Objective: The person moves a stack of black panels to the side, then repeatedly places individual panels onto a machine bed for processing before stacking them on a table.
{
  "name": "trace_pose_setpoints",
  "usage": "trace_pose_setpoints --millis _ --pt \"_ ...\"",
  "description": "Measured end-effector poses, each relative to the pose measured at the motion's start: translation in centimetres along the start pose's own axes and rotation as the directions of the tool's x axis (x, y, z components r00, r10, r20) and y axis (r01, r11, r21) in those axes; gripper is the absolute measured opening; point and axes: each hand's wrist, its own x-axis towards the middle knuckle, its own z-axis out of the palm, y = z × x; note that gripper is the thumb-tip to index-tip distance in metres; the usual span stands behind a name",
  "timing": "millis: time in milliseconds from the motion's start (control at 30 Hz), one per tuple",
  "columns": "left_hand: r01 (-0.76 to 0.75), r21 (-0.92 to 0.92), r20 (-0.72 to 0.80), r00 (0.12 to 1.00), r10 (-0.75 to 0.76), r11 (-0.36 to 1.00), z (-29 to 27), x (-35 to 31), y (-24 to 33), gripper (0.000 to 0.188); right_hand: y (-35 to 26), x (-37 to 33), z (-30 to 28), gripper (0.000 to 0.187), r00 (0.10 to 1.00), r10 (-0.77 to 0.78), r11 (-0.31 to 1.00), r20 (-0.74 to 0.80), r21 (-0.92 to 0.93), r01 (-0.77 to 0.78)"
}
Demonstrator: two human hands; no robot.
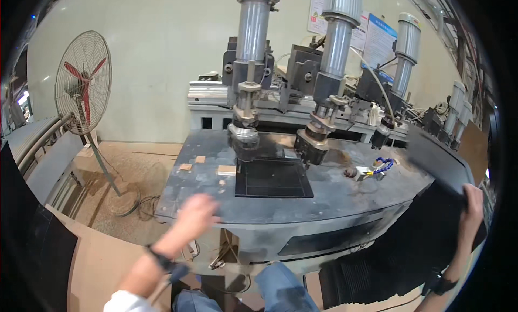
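Observation:
My right hand point(473, 200) grips the near edge of a dark flat panel point(440, 163), raised and tilted at the right; the panel is blurred. My left hand point(197, 215) is over the front left edge of a grey worktable point(334, 196). Motion smears its fingers, so their closure cannot be made out. A black rectangular panel point(272, 185) lies flat on the table under the first two machine heads, its far edge partly hidden by a metal spindle head point(246, 135).
Several machine heads with grey motors point(342, 42) line the table's back. A blue jointed hose point(384, 165) and small wooden blocks point(226, 170) sit on the table. Black stacked sheets point(372, 269) are at lower right; a standing fan point(83, 85) is far left.

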Motion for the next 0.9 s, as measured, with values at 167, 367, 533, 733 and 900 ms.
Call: trace_pose_setpoints --millis 167,367,533,733,900 --pt "0.200 0.008 0.146 0.969 -0.200 0.980 14.0 11.1 7.8 0.073 -12.9 4.2 6.4 0.020 0.894 -0.350 0.817 -0.279 0.376 0.437" --pt "0.144 -0.040 0.187 0.973 -0.134 0.989 7.9 8.7 12.7 0.070 -23.5 0.3 18.6 0.028 0.880 -0.467 0.592 -0.085 0.709 0.383" --pt "-0.176 0.103 0.084 0.982 0.168 0.979 3.6 -3.5 12.0 0.040 -31.0 -4.2 27.1 0.030 0.906 -0.421 0.567 -0.043 0.767 0.300" --pt "-0.067 0.418 0.040 0.998 0.055 0.906 -11.4 -15.4 11.8 0.029 -35.5 -4.3 31.9 0.069 0.723 -0.640 0.540 0.262 0.822 0.180" --pt "0.143 0.725 -0.029 0.984 -0.178 0.674 -19.9 -23.3 6.9 0.038 -37.2 -4.1 34.8 0.051 0.809 -0.542 0.508 0.228 0.855 0.099"
